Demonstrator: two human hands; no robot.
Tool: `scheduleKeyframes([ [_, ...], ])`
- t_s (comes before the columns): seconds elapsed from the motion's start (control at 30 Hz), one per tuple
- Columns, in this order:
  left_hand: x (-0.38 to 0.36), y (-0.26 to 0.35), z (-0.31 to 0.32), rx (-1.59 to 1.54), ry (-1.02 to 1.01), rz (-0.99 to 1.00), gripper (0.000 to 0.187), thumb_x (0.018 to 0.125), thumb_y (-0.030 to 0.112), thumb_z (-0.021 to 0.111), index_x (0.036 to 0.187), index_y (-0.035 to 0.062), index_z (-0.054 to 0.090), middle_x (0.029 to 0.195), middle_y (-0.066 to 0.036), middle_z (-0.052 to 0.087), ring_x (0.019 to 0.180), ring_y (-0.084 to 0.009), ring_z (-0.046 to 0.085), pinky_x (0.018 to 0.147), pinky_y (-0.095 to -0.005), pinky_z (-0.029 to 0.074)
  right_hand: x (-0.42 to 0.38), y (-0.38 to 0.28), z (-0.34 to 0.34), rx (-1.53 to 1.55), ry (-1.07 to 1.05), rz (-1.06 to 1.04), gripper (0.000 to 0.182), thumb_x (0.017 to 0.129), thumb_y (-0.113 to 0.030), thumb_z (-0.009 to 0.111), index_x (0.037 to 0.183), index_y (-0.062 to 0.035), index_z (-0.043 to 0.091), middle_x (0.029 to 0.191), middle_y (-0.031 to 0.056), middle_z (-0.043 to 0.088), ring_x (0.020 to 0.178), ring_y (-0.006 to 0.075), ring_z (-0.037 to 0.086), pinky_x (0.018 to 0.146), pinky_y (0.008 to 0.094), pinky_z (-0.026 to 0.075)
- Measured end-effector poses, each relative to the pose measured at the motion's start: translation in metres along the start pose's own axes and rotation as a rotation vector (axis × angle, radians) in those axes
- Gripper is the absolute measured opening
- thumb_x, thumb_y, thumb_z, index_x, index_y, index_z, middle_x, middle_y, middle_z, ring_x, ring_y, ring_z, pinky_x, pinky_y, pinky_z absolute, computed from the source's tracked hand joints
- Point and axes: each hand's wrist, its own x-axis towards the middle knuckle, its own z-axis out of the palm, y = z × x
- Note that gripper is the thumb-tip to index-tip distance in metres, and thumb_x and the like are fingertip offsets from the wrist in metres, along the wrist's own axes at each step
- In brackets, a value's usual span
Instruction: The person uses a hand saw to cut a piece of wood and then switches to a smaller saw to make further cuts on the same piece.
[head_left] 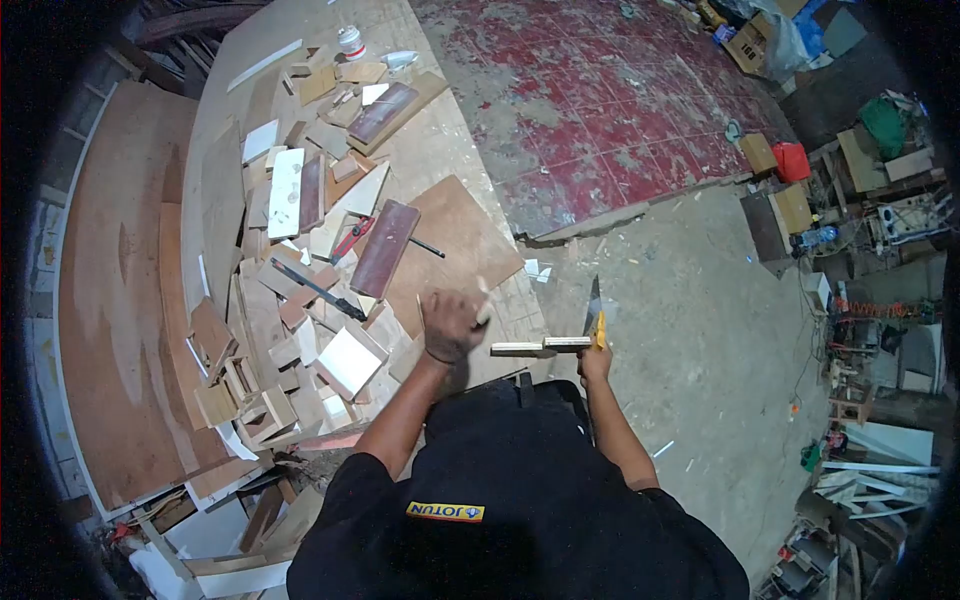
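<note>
My left hand [455, 322], somewhat blurred, is over the workbench's near right edge, its fingers closed round a small pale wood piece [484, 304]. My right hand [595, 362] is closed on the yellow handle of a saw [601, 328], whose blade points away from me above the floor. Beside the saw handle a thin wooden strip [567, 342] sticks out past the bench edge, next to another light strip [516, 349]. A brown plywood sheet [455, 240] lies beyond my left hand, with a dark red-brown block [386, 248] and a black rod [428, 247] near it.
Wood offcuts [350, 360] cover the bench's left part, among them a black-handled tool [318, 288] and a red tool [352, 237]. A white container [351, 42] stands at the far end. Concrete floor [680, 300] lies right, with boxes and scrap along its far side.
</note>
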Motion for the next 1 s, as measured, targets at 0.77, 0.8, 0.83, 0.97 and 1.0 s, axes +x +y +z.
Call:
scheduleKeyframes([
  [0.77, -0.075, 0.057, 0.144, 0.06, -0.947, 0.065, 0.083, 0.09, 0.051, 0.05, 0.147, -0.0061, 0.029, 0.156, -0.031, 0.016, 0.146, -0.0471, 0.011, 0.115, -0.0641, 0.007, 0.054, -0.044, -0.007, -0.238, -0.2, 0.004, 0.02, 0.078, 0.004, 0.059, 0.098, 0.0019, 0.061, 0.082, 0.0097, 0.065, 0.069, 0.0184, 0.064, 0.064, 0.0309, 0.054],
  [0.8, -0.077, 0.059, 0.147, 0.06, -0.945, 0.064, 0.083, 0.09, 0.051, 0.05, 0.147, -0.0061, 0.029, 0.156, -0.031, 0.016, 0.146, -0.0471, 0.011, 0.115, -0.0641, 0.007, 0.056, -0.043, -0.007, -0.239, -0.2, 0.003, 0.02, 0.078, 0.004, 0.059, 0.098, 0.0019, 0.061, 0.082, 0.0097, 0.065, 0.069, 0.0184, 0.064, 0.064, 0.0309, 0.054],
  [0.83, -0.08, 0.061, 0.15, 0.062, -0.946, 0.046, 0.084, 0.09, 0.052, 0.05, 0.148, -0.0055, 0.029, 0.157, -0.029, 0.015, 0.147, -0.045, 0.011, 0.116, -0.0634, 0.007, 0.056, -0.042, -0.007, -0.243, -0.19, 0.006, 0.02, 0.078, 0.004, 0.059, 0.098, 0.0026, 0.062, 0.083, 0.01, 0.066, 0.07, 0.0184, 0.064, 0.065, 0.0309, 0.055],
  [0.97, -0.064, 0.066, 0.141, -0.076, -1.005, -0.054, 0.088, 0.09, 0.054, 0.05, 0.149, -0.0064, 0.026, 0.159, -0.027, 0.015, 0.148, -0.0423, 0.009, 0.116, -0.0628, 0.005, 0.056, -0.027, -0.011, -0.318, -0.141, -0.06, 0.02, 0.078, 0.005, 0.058, 0.097, 0.0036, 0.062, 0.084, 0.0101, 0.067, 0.071, 0.0183, 0.065, 0.066, 0.031, 0.055],
  [1.0, -0.061, 0.067, 0.14, -0.078, -1.001, -0.055, 0.088, 0.09, 0.054, 0.05, 0.149, -0.0064, 0.026, 0.159, -0.027, 0.015, 0.148, -0.0423, 0.009, 0.116, -0.0628, 0.005, 0.053, -0.026, -0.013, -0.352, -0.116, -0.076, 0.019, 0.078, 0.005, 0.057, 0.096, 0.0033, 0.062, 0.084, 0.01, 0.067, 0.071, 0.0183, 0.065, 0.065, 0.0311, 0.055],
])
